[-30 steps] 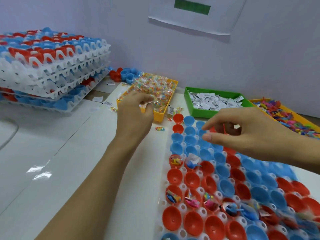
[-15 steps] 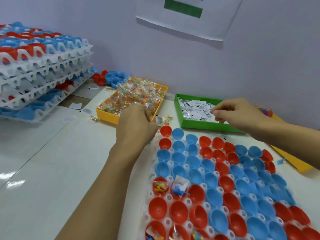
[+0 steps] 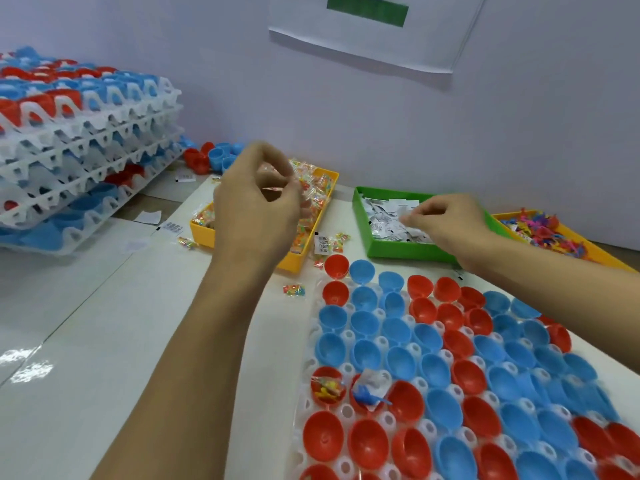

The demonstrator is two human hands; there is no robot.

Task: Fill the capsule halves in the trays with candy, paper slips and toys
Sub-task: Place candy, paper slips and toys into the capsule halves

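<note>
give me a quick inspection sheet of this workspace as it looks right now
surface: white table, glossy.
job's things: capsule tray, mostly empty halves, two near-left red ones filled; yellow candy bin; green slip bin; toy bin.
clutter: loose candy packet; loose capsule halves; stacked trays.
hands: left hand pinches a candy packet; right hand pinches paper slips.
cables: nothing seen.
surroundings: wall, posted sheet.

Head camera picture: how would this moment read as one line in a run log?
left hand: pinches candy packet over yellow bin | right hand: pinches paper slip in green bin | tray: mostly unfilled
</note>
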